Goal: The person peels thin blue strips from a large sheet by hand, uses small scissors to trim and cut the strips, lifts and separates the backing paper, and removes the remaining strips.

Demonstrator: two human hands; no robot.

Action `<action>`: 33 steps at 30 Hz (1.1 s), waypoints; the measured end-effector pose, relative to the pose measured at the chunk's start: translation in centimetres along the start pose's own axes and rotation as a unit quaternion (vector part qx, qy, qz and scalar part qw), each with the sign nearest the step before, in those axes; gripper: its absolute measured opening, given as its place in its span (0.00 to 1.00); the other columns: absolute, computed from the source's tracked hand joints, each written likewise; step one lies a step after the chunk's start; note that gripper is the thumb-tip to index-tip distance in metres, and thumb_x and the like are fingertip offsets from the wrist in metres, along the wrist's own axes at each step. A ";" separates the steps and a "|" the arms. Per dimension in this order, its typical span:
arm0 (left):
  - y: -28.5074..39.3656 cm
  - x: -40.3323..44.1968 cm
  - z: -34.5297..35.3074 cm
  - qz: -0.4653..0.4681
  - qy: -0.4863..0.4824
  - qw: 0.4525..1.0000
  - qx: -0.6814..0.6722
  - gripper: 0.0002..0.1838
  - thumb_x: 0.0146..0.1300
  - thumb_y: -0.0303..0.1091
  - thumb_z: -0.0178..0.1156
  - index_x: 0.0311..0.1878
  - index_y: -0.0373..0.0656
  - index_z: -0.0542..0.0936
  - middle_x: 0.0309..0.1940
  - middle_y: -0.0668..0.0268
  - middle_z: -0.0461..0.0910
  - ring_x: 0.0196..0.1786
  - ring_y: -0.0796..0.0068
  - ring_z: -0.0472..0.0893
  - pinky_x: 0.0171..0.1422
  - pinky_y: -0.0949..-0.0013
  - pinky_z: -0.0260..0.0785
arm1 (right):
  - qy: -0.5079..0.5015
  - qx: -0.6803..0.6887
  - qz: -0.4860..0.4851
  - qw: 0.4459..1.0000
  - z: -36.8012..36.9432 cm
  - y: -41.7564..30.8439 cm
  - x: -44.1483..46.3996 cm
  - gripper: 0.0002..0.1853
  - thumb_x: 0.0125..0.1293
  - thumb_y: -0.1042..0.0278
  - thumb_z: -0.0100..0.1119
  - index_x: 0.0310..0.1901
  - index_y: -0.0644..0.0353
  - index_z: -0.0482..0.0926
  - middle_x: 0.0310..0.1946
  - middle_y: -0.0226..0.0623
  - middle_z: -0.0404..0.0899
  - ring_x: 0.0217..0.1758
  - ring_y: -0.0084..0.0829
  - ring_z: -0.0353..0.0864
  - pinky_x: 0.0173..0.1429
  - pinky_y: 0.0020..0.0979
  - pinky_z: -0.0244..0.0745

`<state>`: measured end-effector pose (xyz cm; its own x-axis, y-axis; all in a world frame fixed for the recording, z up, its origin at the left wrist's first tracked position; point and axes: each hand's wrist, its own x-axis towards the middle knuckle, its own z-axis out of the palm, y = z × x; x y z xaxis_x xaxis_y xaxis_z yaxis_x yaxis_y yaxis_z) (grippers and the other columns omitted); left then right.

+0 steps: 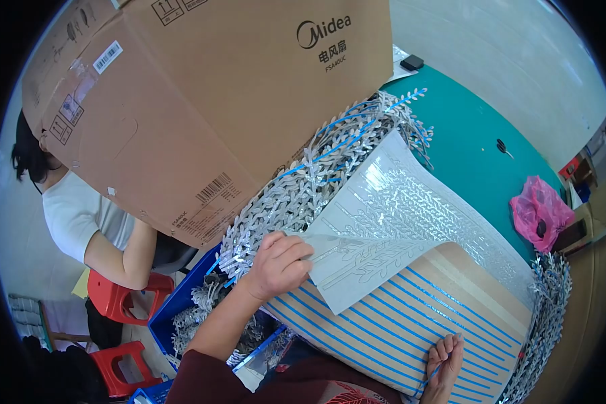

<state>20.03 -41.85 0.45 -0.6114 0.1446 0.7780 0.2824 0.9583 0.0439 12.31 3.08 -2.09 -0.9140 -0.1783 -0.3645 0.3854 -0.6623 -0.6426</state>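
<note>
On the large brown cardboard box (249, 101) we can read "Midea" (324, 32), with "电风扇" and "FSA40UC" printed below it. Arrow symbols and barcodes mark it too; the smallest print is too fine for us to make out.

Below the box, our left hand (283, 266) is clenched on a corner of a pale grey sheet (411, 195), holding that part up and folded back. The sheet is glossy and embossed with rows of leaf sprigs; its far part lies on a brown board (512, 303), and the lifted flap bares parallel blue stripes (384, 301) on the board.

Our right hand (444, 363) is over the striped area near the board's lower edge, its fingers curled. A thin blue strand shows beside them, but we cannot tell whether it is gripped.

Silvery, braid-like leaf strips (283, 202) are heaped along the board's left side, some with blue lines. Beyond, a crumpled pink plastic bag (542, 209) sits on the smooth green table (464, 128).
</note>
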 end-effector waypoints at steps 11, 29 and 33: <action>0.1 -0.6 -0.1 -0.006 -0.001 1.000 0.004 0.12 0.51 0.30 0.72 0.36 0.50 0.78 0.47 0.68 0.87 0.51 0.64 0.85 0.60 0.57 0.73 | -0.044 0.007 0.005 0.999 -2.0 0.0 0.5 0.12 0.88 0.56 0.50 0.48 0.55 0.76 0.30 0.26 0.67 0.27 0.18 0.65 0.30 0.23 0.63; -0.5 1.5 0.4 -0.125 0.037 0.989 -0.073 0.14 0.54 0.24 0.74 0.41 0.49 0.81 0.45 0.67 0.87 0.50 0.60 0.84 0.59 0.56 0.70 | -0.054 -0.044 0.037 0.997 -2.0 -0.6 0.5 0.13 0.86 0.56 0.55 0.43 0.53 0.71 0.31 0.26 0.68 0.25 0.17 0.65 0.21 0.20 0.56; -1.8 5.2 1.6 -0.225 0.034 0.970 -0.092 0.14 0.59 0.23 0.73 0.47 0.44 0.83 0.44 0.62 0.86 0.51 0.57 0.82 0.60 0.56 0.70 | -0.043 -0.226 -0.049 0.972 1.8 -1.6 -1.4 0.12 0.84 0.61 0.58 0.41 0.53 0.69 0.26 0.26 0.68 0.20 0.15 0.61 0.19 0.19 0.54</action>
<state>15.20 -42.47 3.42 -0.6554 -0.2997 0.6933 0.1292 0.8599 0.4939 12.75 3.11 0.65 -0.9491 -0.2039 -0.2402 0.2936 -0.2959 -0.9090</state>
